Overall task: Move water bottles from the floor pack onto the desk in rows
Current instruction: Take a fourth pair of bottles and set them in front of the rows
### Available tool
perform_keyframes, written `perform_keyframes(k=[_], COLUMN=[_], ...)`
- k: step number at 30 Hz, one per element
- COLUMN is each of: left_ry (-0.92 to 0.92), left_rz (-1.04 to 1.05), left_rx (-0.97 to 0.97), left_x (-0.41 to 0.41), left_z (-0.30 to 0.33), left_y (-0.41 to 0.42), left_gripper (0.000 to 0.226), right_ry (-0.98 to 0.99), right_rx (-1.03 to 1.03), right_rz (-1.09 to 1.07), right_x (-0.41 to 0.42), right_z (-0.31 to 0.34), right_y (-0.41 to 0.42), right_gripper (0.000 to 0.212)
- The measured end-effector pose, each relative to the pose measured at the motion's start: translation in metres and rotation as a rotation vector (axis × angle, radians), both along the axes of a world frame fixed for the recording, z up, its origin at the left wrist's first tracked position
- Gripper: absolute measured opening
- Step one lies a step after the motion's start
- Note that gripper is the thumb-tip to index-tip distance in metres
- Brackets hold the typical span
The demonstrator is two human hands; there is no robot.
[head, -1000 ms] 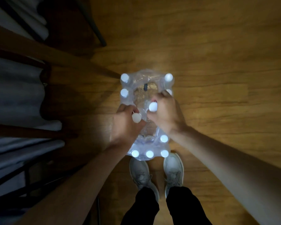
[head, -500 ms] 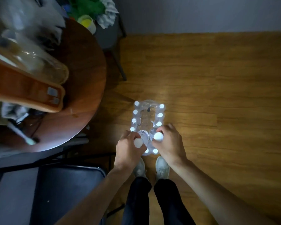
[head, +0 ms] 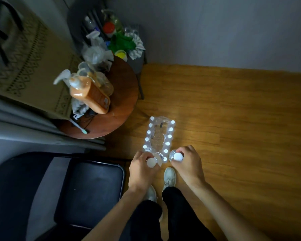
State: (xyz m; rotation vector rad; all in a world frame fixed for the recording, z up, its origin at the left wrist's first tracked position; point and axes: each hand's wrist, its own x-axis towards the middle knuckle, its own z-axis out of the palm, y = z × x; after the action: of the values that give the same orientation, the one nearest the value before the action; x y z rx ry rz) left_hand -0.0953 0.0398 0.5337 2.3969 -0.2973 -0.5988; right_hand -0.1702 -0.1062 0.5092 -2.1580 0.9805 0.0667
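Near the lower middle of the frame, the left hand [head: 142,171] is wrapped around a clear plastic water bottle with a white cap [head: 151,162], and the right hand [head: 188,164] grips a second white-capped clear bottle [head: 177,156]. Just above them, the plastic-wrapped pack of white-capped bottles [head: 159,136] sits on the wooden plank floor [head: 233,127]. The round dark-wood table [head: 123,94] stands at upper left.

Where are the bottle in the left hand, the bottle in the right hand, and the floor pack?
Left-hand bottle [head: 151,162]: head view, on its white cap.
Right-hand bottle [head: 178,156]: head view, on its white cap.
Floor pack [head: 158,136]: head view, on the plastic wrap between cap rows.
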Motion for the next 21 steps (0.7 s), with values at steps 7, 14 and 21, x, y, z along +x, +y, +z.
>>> perform_keyframes(k=[7, 14, 21], left_ry=[-0.027, 0.0, 0.003], left_rz=[0.007, 0.073, 0.239], left_rx=[-0.053, -0.065, -0.083], left_x=[-0.019, -0.043, -0.078], left_z=[0.024, 0.041, 0.061], left_y=[0.054, 0.114, 0.165], left_gripper=[0.021, 0.019, 0.015], right_ry=[0.001, -0.018, -0.037], right_rx=[-0.016, -0.035, -0.057], right_rz=[0.045, 0.09, 0.302], right_x=[-0.024, -0.031, -0.029], right_z=[0.032, 0.064, 0.091], right_y=[0.047, 0.101, 0.143], right_gripper=[0.023, 0.019, 0.024])
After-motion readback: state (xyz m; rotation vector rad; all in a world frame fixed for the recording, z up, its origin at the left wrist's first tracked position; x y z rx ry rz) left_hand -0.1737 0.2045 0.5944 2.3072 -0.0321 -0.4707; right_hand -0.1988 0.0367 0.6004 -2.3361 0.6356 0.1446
